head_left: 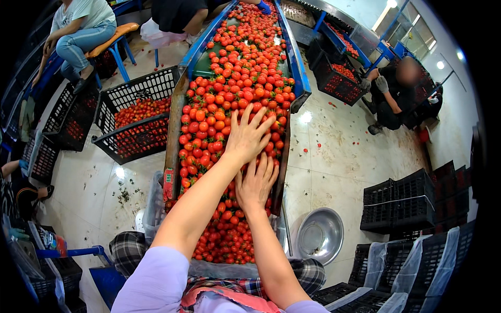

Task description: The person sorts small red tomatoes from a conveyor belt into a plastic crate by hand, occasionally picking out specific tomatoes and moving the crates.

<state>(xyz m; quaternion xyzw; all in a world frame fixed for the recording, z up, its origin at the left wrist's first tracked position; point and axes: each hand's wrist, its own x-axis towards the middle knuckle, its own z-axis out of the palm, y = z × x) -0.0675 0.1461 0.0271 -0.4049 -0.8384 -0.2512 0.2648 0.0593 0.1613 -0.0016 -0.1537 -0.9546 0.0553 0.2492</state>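
In the head view it's tomatoes (206, 99) all the way, small, round and glossy, most of them bright red, a few leaning orange, some wearing green star-shaped stem ends! They crowd the sloping chute (175, 112) from its far end down to its near end, heaped edge to edge in the near half, while farther up a smooth greenish bed peeks through by the left edge.

And here's the left hand (248, 136), bare, fingers fanned wide, laid over the fruit right of the chute's middle. Just below it, nearer the right edge, the right hand (256, 182) lies with its fingers apart too, also on the tomatoes; what sits under either palm is hidden.

Look at the chute itself: blue-painted sides up top, worn brown rims below, and a small red object (168, 183) with a green patch at its near left corner. Past the near end, more tomatoes fill a translucent plastic bin (154, 206), close to the person's plaid-covered legs.

Off the left edge stands a black lattice crate (136, 136), partly filled with redder and orange fruit. Off the near right corner, a round, shiny metal basin (320, 236) rests on the pale, dirt-smudged tile floor (334, 182).
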